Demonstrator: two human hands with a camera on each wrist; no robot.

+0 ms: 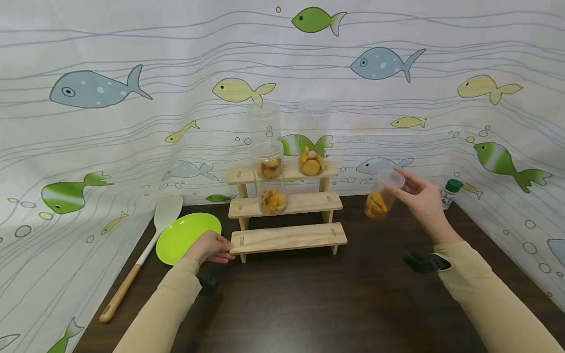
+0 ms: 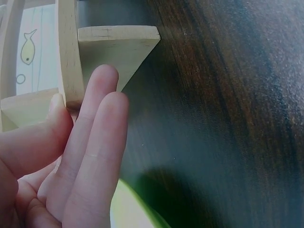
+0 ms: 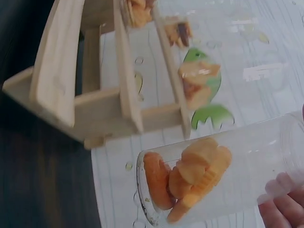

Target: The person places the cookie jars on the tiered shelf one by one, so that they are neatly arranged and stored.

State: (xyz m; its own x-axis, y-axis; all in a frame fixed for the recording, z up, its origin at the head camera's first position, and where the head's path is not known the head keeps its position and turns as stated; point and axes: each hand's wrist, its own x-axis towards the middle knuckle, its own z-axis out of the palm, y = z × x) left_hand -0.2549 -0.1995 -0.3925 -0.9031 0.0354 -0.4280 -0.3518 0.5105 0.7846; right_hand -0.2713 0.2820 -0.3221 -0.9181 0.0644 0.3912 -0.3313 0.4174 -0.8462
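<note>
In the head view a three-step wooden shelf stand stands on the dark table. My left hand pinches the left end of its lowest step between thumb and fingers; two other fingers stretch out beside the wood in the left wrist view. To the right of the stand, my right hand holds a clear jar near its lid, tilted and off the table. Orange-brown snack pieces lie toward the jar's bottom. One clear jar stands on the middle step, and two others, including a jar, on the top step.
A lime-green plate lies left of the stand, beside a spatula with a wooden handle. At the back right stands a small green-capped bottle. Fish-printed sheeting forms walls behind and at both sides of the table.
</note>
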